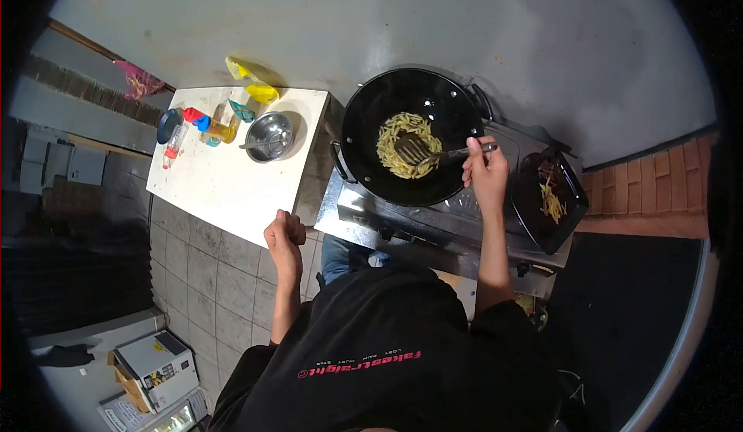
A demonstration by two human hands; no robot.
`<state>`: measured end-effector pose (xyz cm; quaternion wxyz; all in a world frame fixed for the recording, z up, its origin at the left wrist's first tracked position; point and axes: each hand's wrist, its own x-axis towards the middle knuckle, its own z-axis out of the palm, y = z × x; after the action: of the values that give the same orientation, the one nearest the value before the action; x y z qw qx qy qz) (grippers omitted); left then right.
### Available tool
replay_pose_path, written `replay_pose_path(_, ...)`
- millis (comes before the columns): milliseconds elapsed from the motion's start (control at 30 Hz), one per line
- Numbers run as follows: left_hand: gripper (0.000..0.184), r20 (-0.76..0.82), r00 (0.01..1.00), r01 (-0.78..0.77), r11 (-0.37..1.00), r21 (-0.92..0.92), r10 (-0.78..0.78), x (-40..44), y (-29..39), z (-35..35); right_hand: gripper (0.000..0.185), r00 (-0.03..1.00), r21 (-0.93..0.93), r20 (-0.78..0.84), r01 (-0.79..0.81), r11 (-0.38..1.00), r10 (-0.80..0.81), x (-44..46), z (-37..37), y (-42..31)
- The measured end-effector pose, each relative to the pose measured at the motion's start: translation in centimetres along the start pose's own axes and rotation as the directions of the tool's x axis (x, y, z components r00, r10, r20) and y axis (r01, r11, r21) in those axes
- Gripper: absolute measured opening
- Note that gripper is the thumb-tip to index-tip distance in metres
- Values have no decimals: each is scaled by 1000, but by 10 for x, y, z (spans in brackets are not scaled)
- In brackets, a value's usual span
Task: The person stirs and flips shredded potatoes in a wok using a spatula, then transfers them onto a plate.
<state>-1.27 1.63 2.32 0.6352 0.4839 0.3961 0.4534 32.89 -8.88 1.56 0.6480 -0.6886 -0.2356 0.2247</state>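
Note:
My right hand grips the handle of a slotted turner, whose head lies among pale yellow strips of food. These look like potato strips, gathered at the bottom of a black two-handled wok on the metal stove. Curled into a fist, my left hand hovers near the front corner of the white table. Nothing shows in its fingers. Right of the wok, a black tray holds more yellow strips and some dark brown pieces.
On the table are a metal bowl with a spoon, an oil bottle, a red-capped bottle and a yellow packet. A wall rises behind the stove. A white box-like appliance stands at lower left.

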Motion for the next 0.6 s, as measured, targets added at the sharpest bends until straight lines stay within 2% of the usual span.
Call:
replay_pose_path(100,44,3,1000,19,1000,8,-19,4,1,5,25,998,83,-30,-57,995,60,4,-7,-2)
replay_pose_path(167,44,-1,1000,20,999,25,-20,7,3,6,25,996,212,-18,-79,974,84,4,-11,4)
replay_pose_path(300,43,35,999,5,1000,12,-6,17,9,15,25,995,278,-34,-85,957,99,-2,-9,3)
replay_pose_path(400,43,80,997,4,1000,14,-5,29,10,13,23,999,269,-49,-5,963,18,-18,4,13)
replay_pose_path(500,45,130,992,7,1000,12,-8,48,8,16,13,1000,116,-18,7,993,-5,-34,23,16)
replay_pose_path(600,48,165,986,15,1000,4,-16,70,8,23,12,995,-14,-44,86,996,-87,-47,39,24)
